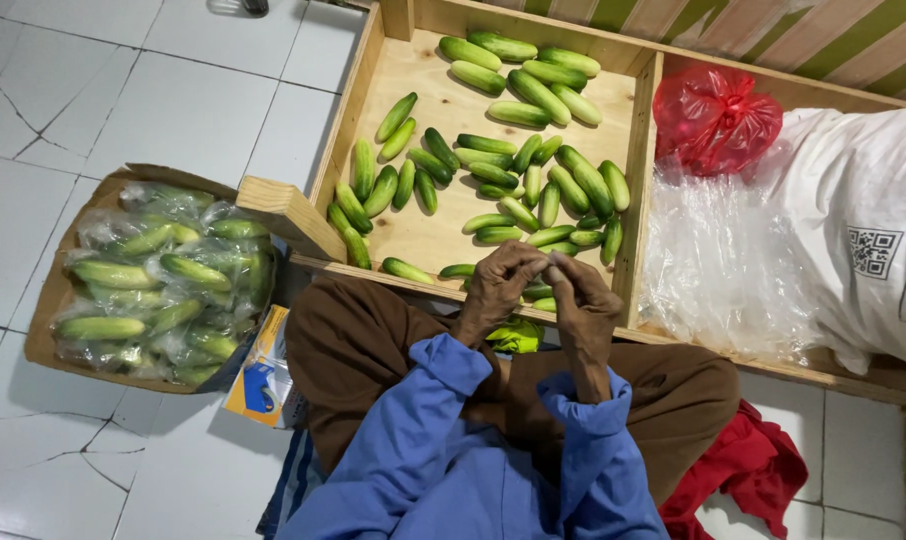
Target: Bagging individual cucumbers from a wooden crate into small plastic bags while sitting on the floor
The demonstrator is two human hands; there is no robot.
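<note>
Two hands meet just at the near edge of the wooden tray. The left hand and the right hand press their fingertips together, knuckles bent, as if pinching something small between them; what they pinch is hidden, so I cannot tell what it is. Beneath the hands a scrap of yellow-green plastic lies on the person's lap.

The loose cucumbers in the tray number roughly forty. A group of about nine lies near the far edge, long axes running diagonally from far left to near right. A row along the left edge stands nearly lengthwise, pointing from near to far. The rest cluster toward the right edge and near edge, lying at mixed angles.

One cardboard box sits on the floor by the tray's near left corner, holding bagged cucumbers, about a dozen visible through plastic, mostly lying crosswise. Beyond the tray's right edge are one red plastic bag, a heap of clear plastic bags and one white sack.
</note>
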